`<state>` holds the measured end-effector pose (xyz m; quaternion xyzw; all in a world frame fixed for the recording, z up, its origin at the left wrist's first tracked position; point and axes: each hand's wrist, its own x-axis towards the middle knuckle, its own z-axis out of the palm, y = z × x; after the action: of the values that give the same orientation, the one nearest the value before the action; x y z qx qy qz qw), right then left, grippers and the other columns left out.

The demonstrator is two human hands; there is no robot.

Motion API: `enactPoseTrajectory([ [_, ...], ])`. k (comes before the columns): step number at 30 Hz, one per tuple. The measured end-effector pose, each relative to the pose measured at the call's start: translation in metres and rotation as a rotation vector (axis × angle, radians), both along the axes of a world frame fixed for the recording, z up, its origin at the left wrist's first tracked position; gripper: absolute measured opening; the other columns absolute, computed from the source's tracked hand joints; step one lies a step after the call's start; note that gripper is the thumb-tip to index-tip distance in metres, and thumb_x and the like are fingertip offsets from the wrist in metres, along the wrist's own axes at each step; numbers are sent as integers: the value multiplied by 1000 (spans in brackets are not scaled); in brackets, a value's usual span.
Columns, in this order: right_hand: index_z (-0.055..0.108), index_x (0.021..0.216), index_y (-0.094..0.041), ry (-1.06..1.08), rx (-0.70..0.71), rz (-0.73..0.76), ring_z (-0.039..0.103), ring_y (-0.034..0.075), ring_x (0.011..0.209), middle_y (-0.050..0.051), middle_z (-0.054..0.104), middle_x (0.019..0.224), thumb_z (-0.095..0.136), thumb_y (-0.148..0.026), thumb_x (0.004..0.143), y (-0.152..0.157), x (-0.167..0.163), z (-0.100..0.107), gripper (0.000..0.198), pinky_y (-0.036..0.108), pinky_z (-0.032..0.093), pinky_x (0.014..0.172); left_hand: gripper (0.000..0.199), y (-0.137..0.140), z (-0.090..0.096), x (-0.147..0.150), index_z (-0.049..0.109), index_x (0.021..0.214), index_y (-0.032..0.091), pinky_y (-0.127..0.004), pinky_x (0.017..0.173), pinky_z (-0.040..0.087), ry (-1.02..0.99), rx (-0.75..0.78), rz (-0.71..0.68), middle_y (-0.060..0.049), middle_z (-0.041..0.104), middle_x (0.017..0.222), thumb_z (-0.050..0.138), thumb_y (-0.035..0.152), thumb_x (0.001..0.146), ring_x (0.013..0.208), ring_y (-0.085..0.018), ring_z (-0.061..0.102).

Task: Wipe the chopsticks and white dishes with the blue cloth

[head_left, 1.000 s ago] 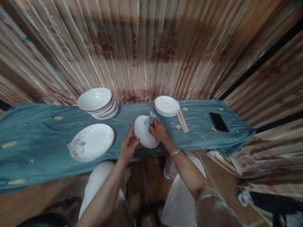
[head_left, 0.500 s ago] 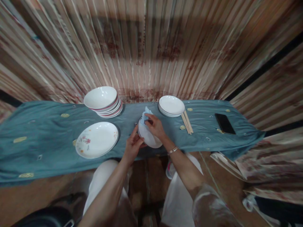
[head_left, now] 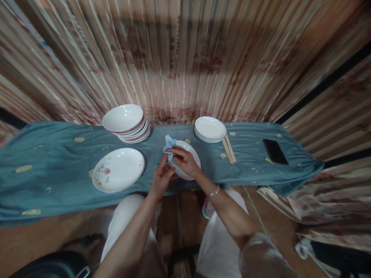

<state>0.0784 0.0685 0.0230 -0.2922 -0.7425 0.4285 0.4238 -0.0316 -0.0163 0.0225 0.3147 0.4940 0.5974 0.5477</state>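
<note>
Tilted a little above the front half of the table is a small white plate [head_left: 193, 155]. My left hand [head_left: 162, 175] grips its left edge, thumb on the upper face and fingers partly hidden below. In my right hand [head_left: 185, 161] is a crumpled light-blue cloth [head_left: 169, 143], pinched against the plate's left rim close to my left fingertips. My right palm and fingers cover part of the plate's face.
Left of my hands lies a large flowered oval plate [head_left: 118, 170], with a stack of white bowls [head_left: 124, 119] behind it. A stack of small plates [head_left: 210, 128], wooden chopsticks [head_left: 228, 150] and a black phone [head_left: 275, 151] are to the right on the teal tablecloth [head_left: 66, 162].
My right hand has moved the cloth left and slightly toward me, from the plate's upper part to its left rim. My left hand keeps its hold on the plate.
</note>
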Motion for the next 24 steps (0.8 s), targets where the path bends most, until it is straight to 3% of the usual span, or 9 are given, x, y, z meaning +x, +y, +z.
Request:
enactPoseTrajectory([
  [6,69,105,-22,46,-153,127,58,18,111,4,65,116,58,-28,82,-12,8,3,26,32,40,101,72,0,2,0,54,130,22,-32,65,56,-42,-8,16,-6,70,103,76,29,62,90,-24,65],
  [13,67,91,-17,122,-372,261,60,15,86,1,66,89,71,-40,72,-16,22,-2,31,28,45,85,92,-1,4,-4,42,141,23,-30,66,56,-63,-43,-23,-6,69,105,79,29,57,92,-24,64],
  [18,64,87,-16,68,-533,355,54,11,73,-3,60,79,77,-42,65,-17,33,-4,37,24,44,73,92,0,6,-3,42,141,23,-28,65,55,-107,-43,-11,-5,68,101,80,31,58,80,-17,63],
  [24,63,86,-16,-60,-563,474,53,10,68,-4,60,76,78,-38,63,-13,49,-7,35,23,43,68,83,1,7,-3,47,138,22,-25,58,53,-105,-45,15,-1,65,82,78,37,62,70,-14,60],
])
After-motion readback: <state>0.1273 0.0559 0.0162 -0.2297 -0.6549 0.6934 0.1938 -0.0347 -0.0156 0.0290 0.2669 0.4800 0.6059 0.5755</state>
